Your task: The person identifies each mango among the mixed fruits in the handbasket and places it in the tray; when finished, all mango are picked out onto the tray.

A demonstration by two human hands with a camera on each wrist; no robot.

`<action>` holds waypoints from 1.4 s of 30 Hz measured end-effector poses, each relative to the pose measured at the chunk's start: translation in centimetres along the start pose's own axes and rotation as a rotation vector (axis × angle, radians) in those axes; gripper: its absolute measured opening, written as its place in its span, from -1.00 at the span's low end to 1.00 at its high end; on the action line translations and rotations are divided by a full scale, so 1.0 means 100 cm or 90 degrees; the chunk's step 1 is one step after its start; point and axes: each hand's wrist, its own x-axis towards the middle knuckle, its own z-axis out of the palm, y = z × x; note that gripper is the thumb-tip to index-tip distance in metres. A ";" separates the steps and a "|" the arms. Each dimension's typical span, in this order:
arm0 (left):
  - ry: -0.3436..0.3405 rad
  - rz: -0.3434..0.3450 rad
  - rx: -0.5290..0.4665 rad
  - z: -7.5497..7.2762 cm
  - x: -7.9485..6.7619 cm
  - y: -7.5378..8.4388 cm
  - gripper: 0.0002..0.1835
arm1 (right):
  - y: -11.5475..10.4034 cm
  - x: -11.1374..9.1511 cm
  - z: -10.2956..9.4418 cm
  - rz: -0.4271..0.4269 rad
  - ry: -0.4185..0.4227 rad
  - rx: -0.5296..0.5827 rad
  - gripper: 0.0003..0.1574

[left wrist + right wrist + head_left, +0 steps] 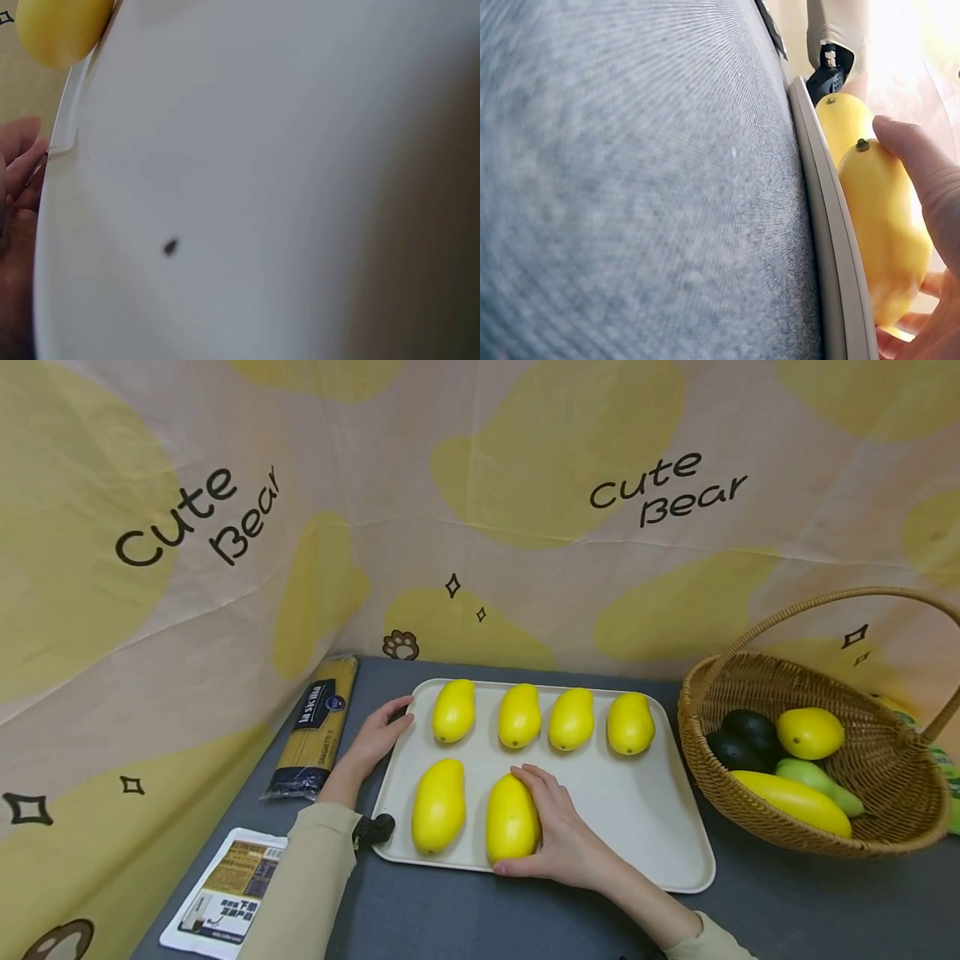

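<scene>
Yellow and smooth, the mango point(511, 820) sits low in the middle of the frame, at the near rim of the tray point(626, 814). The right hand point(561, 837) holds it, thumb curled at the near end, fingers at the far one. Around it lie 5 other mangoes point(438, 807). At the tray's left edge, the left hand point(372, 745) rests with relaxed fingers. A loose hold on that rounded skin could let the mango roll into its neighbour; a wrist catching the rim could jolt the upper row of 4.

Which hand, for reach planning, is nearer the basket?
The right hand, holding a yellow fruit left of the basket; the left hand is farther, at the left edge of the tray.
</scene>
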 end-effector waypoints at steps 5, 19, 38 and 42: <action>-0.008 -0.013 -0.022 0.000 -0.007 0.015 -0.46 | -0.001 0.000 0.000 0.006 -0.003 0.003 0.47; 0.007 0.014 0.010 0.000 0.002 -0.005 -0.47 | -0.002 0.000 0.001 0.000 0.003 0.002 0.44; 0.005 0.006 0.018 0.001 0.001 -0.002 -0.46 | -0.003 -0.005 -0.007 -0.030 0.050 -0.030 0.36; 0.006 0.001 0.019 0.000 0.001 -0.002 -0.47 | -0.003 -0.009 -0.023 -0.096 0.141 -0.042 -0.23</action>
